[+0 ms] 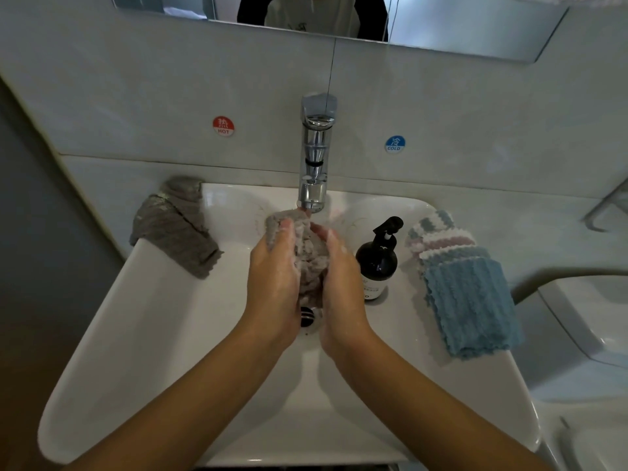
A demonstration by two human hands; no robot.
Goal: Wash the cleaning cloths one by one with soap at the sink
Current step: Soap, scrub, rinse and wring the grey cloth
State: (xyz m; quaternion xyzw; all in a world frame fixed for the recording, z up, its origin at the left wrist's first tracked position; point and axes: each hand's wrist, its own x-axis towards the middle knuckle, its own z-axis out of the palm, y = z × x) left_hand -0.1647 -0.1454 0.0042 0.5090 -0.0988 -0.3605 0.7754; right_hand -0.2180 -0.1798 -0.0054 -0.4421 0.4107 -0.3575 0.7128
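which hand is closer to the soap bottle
Right. The right hand grips the soapy grey cloth just beside the soap bottle; the left hand holds the cloth's far side.

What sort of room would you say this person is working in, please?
Probably a bathroom: a white washbasin under a chrome tap, a wall mirror above, and HOT and COLD stickers on the wall.

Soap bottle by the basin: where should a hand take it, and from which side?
Judging by its shape, grip the soap bottle round its dark cylindrical body, below the pump head, coming from the front. It stands upright on the sink rim. The stack of cloths lies close on its right, and the right hand, scrubbing the grey cloth, crowds its left.
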